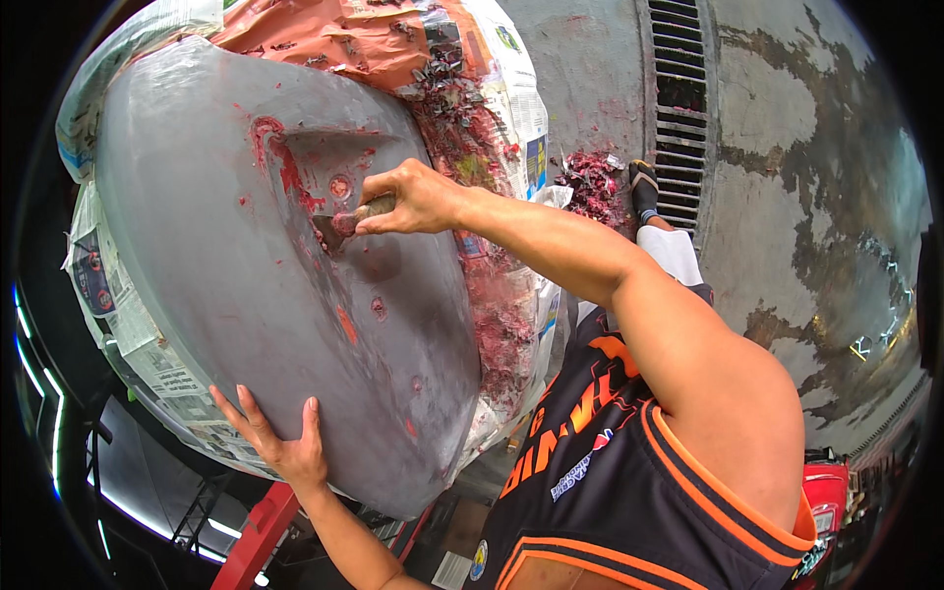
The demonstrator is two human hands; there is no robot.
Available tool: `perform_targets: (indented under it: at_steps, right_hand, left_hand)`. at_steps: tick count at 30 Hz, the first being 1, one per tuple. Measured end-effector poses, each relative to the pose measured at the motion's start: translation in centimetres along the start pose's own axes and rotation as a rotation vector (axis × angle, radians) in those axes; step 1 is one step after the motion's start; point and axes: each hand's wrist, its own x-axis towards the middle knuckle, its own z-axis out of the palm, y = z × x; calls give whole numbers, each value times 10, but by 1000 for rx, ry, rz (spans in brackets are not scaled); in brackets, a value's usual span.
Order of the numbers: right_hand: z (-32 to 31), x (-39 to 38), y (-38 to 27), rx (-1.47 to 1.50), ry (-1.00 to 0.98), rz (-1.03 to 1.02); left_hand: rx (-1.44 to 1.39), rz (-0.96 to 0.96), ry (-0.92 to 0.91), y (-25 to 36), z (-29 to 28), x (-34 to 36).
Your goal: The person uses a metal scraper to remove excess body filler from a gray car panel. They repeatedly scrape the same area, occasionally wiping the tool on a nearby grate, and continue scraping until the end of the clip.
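Closest to the head camera are the right shoulder (747,413) and a black jersey (639,462) with orange trim, filling the lower right of the view. From there the right arm (560,246) reaches across to a large, curved grey panel (216,295). Its right grip (405,200) is closed around the handle of a scraper (379,205), whose blade lies against the panel, or very nearly so, beside a recess (329,147). Red residue clings where the blade and handle meet. The left grip (291,454) clamps nothing: its fingers are spread, and it rests on the panel's near end.

As for progress, the scraping looks well advanced. Most of the panel shows dull, even grey, and plenty of red shavings lie on the paper (531,103) along its right side, with a heap (593,185) on the floor (767,118) near a drain (678,128). What seems left is the red patch (288,172) at the recess's left edge, a narrow streak (347,324) below it, and a few small round spots and specks. Whether a thin film remains on the grey cannot be told. Newspaper (162,359) also borders the panel's left side.
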Motion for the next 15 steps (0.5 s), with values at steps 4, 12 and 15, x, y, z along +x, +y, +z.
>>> perform_targets:
  at_steps: [4, 12, 15]
  right_hand:
    - [5, -19, -10, -236, 26, -13]
    - [6, -39, -47, -157, 152, 64]
    - [2, -39, -71, -154, 114, 85]
  left_hand:
    - [3, 16, 12, 0, 1, 1]
    - [-31, 15, 11, -2, 0, 0]
    - [-39, 16, 11, -2, 0, 0]
